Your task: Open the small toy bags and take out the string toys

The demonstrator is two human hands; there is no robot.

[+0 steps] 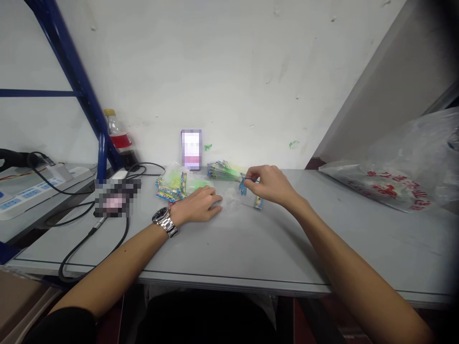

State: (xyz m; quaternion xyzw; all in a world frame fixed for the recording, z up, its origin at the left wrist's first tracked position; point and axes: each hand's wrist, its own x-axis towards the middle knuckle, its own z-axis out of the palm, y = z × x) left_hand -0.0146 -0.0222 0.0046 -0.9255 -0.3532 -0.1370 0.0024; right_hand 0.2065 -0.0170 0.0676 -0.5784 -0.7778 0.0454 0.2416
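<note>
My right hand [269, 184] is closed in a pinch on a small flat blue piece [243, 185], whose kind I cannot make out. Under it lies a clear plastic bag [231, 199] with a colourful printed strip [258, 202] at its right end. Palm down, my left hand [201, 204] rests on the table with its fingers apart, at the left edge of that bag. Just behind it is a heap of clear packets [171, 187] with bright printed headers and yellow-green contents. A fanned stack of similar packets [224, 169] lies against the wall.
A phone [191, 149] leans on the wall. To the left are a cola bottle [121, 138], a black cable [126, 234], a blurred-out device [114, 203] and a power strip [43, 191]. A large plastic bag [394, 167] lies at the right. The grey table [229, 258] ends near my body.
</note>
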